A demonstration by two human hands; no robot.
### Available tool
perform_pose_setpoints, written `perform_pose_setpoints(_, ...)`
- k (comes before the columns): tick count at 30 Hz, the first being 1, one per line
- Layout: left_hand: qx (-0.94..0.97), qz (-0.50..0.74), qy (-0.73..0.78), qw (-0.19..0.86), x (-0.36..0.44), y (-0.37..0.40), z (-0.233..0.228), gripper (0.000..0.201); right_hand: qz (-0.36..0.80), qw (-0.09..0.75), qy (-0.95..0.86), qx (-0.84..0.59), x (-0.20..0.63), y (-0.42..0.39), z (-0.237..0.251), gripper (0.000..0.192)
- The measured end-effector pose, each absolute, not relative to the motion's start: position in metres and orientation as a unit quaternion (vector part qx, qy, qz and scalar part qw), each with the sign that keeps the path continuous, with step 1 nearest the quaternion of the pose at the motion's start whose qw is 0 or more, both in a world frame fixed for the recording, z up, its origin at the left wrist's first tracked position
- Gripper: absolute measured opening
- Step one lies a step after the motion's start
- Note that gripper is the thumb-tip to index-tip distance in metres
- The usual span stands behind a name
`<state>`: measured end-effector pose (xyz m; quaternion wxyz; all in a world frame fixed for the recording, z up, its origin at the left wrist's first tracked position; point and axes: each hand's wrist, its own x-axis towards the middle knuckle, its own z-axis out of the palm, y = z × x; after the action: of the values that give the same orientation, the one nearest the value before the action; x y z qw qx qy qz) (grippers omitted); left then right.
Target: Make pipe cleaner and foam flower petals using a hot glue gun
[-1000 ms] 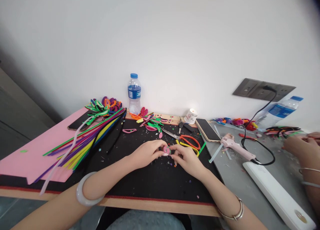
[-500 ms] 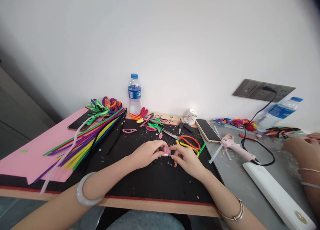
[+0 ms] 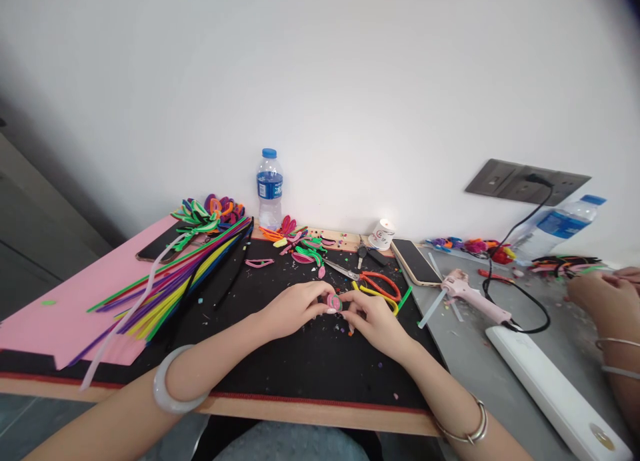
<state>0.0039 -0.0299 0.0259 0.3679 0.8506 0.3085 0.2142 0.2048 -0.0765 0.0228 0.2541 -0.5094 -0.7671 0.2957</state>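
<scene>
Between my fingertips, over the black mat point(image 3: 300, 374), is a small pink and green curled pipe-cleaner piece point(image 3: 334, 303). My left hand point(image 3: 299, 307) pinches it from the left, thumb and index finger closed. From the other side my right hand point(image 3: 374, 317) grips it too; its lower fingers are partly hidden. Just beyond the right hand lie scissors point(image 3: 380, 285) with red-orange and yellow handles, blades pointing left. Pink and green pipe-cleaner loops point(image 3: 307, 254) are heaped behind the left hand, and a single pink loop point(image 3: 259, 263) rests beside them.
To the left, long coloured pipe cleaners point(image 3: 175, 287) lie across pink card point(image 3: 95, 281). A water bottle point(image 3: 270, 191) and a paper cup point(image 3: 382, 234) stand by the wall. Rightward are a phone point(image 3: 415, 262), a corded glue gun point(image 3: 475, 297), a white case point(image 3: 550, 387) and another person's hands point(image 3: 600, 294).
My hands hold the same small piece in almost the same place. No clear movement shows on the mat; the other person's hands shift slightly.
</scene>
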Motion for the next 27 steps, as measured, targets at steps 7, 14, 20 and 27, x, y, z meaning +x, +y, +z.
perform_pose_setpoints(7,0.853,0.214,0.307,0.364,0.0039,-0.0297,0.0261,0.018,0.290,0.255,-0.770,-0.507,0.2057,-0.0762,0.0222,0.016)
perform_pose_setpoints(14,0.852,0.217,0.305,0.367,0.0040,-0.0298,0.0258,0.017,0.295,0.256,-0.769,-0.507,0.2054,-0.0769,0.0227,0.016)
perform_pose_setpoints(20,0.848,0.211,0.315,0.369,0.0038,-0.0309,0.0276,0.016,0.290,0.254,-0.771,-0.506,0.2050,-0.0769,0.0240,0.016)
perform_pose_setpoints(27,0.839,0.204,0.322,0.389,0.0039,-0.0320,0.0297,0.016,0.293,0.254,-0.771,-0.505,0.2054,-0.0764,0.0236,0.016)
